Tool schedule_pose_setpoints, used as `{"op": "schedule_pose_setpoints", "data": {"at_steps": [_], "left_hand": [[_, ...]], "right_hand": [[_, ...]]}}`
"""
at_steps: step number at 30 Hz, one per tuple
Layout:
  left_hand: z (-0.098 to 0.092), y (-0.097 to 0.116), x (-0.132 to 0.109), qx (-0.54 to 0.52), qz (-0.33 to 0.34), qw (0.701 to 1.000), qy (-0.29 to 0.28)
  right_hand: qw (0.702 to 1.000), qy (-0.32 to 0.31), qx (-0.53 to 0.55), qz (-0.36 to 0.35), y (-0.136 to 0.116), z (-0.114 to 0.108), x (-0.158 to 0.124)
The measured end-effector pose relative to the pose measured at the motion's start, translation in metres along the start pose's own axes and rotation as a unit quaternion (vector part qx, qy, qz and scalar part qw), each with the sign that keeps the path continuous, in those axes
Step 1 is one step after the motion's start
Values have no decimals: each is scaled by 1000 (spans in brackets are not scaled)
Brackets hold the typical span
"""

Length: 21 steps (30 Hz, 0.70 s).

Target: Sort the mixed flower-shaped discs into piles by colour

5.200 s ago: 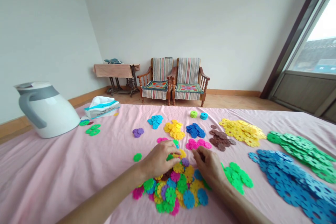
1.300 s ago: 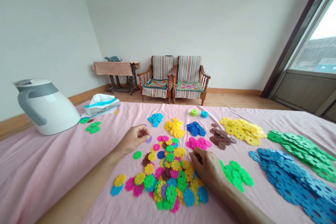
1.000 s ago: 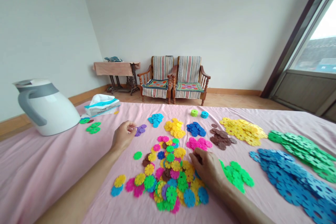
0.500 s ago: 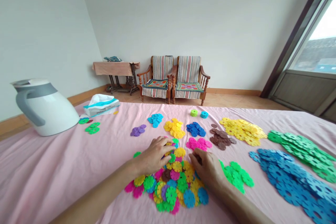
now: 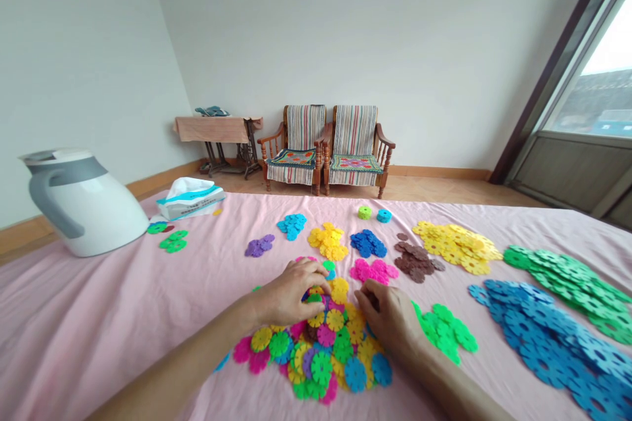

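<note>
A mixed pile of flower-shaped plastic discs [image 5: 326, 342] in many colours lies in front of me on the pink cloth. Over its upper left part rests my left hand [image 5: 293, 293], thumb and fingers apart, touching the discs. My right hand [image 5: 390, 312] is at the pile's right edge with its fingers curled in and pressed together; whatever they hold is hidden. Just beyond it sits a heap of pink discs [image 5: 374, 270]. Bright green discs [image 5: 447, 332] lie to the right of that hand, partly behind the wrist.
Sorted heaps include purple [image 5: 259, 246], light blue [image 5: 292, 225], yellow [image 5: 328, 241], dark blue [image 5: 368, 243] and brown discs [image 5: 417, 261]. Larger blue discs [image 5: 553, 335] and green discs [image 5: 573, 283] spread at right. A white jug [image 5: 99, 210] and tissue pack [image 5: 191, 198] stand left.
My left hand has shifted slightly left and drawn back, its thumb lower over the pile. Some discs under it have moved. The right hand stays nearly still.
</note>
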<state>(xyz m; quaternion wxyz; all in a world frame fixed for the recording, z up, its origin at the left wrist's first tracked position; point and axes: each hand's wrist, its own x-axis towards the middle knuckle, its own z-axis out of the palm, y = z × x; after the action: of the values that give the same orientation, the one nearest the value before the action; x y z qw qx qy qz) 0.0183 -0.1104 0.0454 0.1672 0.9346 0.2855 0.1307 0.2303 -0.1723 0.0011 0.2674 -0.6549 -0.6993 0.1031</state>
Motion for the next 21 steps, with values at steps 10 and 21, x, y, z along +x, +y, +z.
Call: {"op": "schedule_pose_setpoints", "data": {"at_steps": [10,21], "left_hand": [[6,3,1,-16,0,1000,7],[7,8,5,8,-2,990,144]], "right_hand": [[1000,10,7,-7,2,3,0],[1000,7,0,-8,1,0,-1]]}}
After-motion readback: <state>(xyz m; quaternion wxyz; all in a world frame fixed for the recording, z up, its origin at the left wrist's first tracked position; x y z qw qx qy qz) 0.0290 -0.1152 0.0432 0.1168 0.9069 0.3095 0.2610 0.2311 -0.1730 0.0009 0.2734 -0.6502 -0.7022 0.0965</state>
